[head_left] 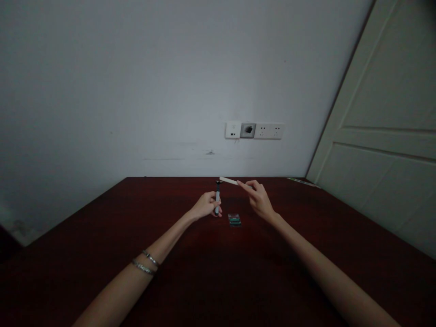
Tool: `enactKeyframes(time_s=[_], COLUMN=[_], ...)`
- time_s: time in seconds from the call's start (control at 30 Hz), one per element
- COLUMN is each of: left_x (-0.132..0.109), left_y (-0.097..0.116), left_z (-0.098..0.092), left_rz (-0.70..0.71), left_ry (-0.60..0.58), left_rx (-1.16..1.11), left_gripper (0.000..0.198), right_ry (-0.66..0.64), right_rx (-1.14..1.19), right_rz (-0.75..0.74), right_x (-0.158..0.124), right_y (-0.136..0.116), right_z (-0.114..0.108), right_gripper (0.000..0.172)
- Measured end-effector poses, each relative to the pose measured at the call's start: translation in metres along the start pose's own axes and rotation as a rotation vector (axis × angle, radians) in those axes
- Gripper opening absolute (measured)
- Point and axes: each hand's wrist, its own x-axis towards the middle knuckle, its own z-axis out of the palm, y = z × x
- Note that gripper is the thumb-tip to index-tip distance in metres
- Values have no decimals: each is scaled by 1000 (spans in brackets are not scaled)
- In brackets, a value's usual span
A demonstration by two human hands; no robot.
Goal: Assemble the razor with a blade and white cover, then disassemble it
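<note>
My left hand (207,205) is closed around the pale handle of a razor (217,200), held upright with its dark head at the top. In my right hand (259,200) is a slim white stick (229,181) with a rounded end, pinched between the fingers and pointing left. Its tip is at the razor's head; whether the two touch I cannot tell. On the table just below and between my hands lies a small clear plastic case (234,220) with green parts inside, perhaps blade cartridges.
The dark red-brown table (218,281) runs back to a pale wall (136,91). Several socket plates (269,131) are on the wall. A panelled door (384,127) stands along the right side. Something flat and thin (303,182) lies at the far right edge of the table.
</note>
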Motion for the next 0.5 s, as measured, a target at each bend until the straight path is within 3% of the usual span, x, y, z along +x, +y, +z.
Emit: enactKeyframes(time_s=[0.1, 0.3, 0.5], left_x=[-1, 0, -2], left_y=[1, 6, 4], left_z=[4, -5, 3], left_rz=[28, 94, 88], left_ry=[-26, 26, -6], left_rx=[4, -18, 23], left_gripper=[8, 12, 10], right_ry=[-27, -25, -19], right_rx=[18, -38, 12], right_rz=[-13, 9, 11], right_x=[1, -12, -1], right_y=[-3, 19, -3], right_z=[4, 0, 0], right_gripper=[56, 57, 54])
